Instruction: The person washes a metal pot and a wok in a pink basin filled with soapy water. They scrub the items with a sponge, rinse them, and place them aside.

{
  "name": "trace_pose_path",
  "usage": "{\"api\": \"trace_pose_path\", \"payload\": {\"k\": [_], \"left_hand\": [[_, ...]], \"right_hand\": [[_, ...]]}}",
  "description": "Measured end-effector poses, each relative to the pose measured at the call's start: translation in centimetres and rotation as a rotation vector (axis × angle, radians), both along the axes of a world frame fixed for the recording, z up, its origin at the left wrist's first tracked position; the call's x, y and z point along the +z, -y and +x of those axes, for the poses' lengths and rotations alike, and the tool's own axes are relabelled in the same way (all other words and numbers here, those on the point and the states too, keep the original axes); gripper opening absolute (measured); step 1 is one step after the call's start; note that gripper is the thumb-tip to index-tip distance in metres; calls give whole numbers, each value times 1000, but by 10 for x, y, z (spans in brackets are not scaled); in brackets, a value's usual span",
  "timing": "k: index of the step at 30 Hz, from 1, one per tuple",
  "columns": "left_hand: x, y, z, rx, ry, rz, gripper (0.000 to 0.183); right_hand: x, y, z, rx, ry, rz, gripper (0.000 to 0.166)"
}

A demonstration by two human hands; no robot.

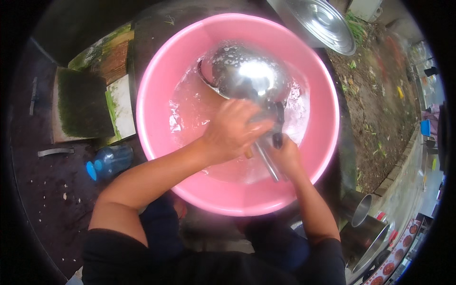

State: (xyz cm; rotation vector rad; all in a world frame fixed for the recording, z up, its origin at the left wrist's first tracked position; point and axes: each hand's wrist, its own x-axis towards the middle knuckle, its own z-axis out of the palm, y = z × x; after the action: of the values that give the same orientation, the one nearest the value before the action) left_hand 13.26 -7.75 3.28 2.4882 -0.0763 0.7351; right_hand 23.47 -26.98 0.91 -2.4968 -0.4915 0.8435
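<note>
A large pink plastic basin (324, 107) holds cloudy, sudsy water. In it, a shiny metal pan or wok (249, 71) leans with its rounded, foam-spotted underside up. My right hand (286, 156) is closed around a dark handle at the near right of the pan. My left hand (235, 130) is blurred and lies over the near side of the pan, by the handle; whether it grips anything is unclear. Between the hands, a metal rod-like handle (267, 162) slants down into the basin, with a small brown handle end (248, 153) beside it.
A blue-tinted plastic jug (112, 162) lies left of the basin, near mossy slabs (83, 103) and a curved metal strip (56, 152). A large metal lid (322, 23) is at the upper right. Metal pots (367, 238) stand at the lower right, beside a soil strip (377, 107).
</note>
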Motion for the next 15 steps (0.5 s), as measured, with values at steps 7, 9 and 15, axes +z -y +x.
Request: {"api": "trace_pose_path", "payload": {"k": [7, 9, 15], "left_hand": [[-57, -59, 12, 169, 85, 114, 26], [-61, -71, 9, 286, -34, -159, 26], [-48, -29, 14, 350, -79, -262, 20]], "right_hand": [[-15, 0, -3, -15, -110, -1, 45], [-12, 0, 0, 8, -82, -27, 45], [0, 3, 6, -133, -346, 111, 46]]}}
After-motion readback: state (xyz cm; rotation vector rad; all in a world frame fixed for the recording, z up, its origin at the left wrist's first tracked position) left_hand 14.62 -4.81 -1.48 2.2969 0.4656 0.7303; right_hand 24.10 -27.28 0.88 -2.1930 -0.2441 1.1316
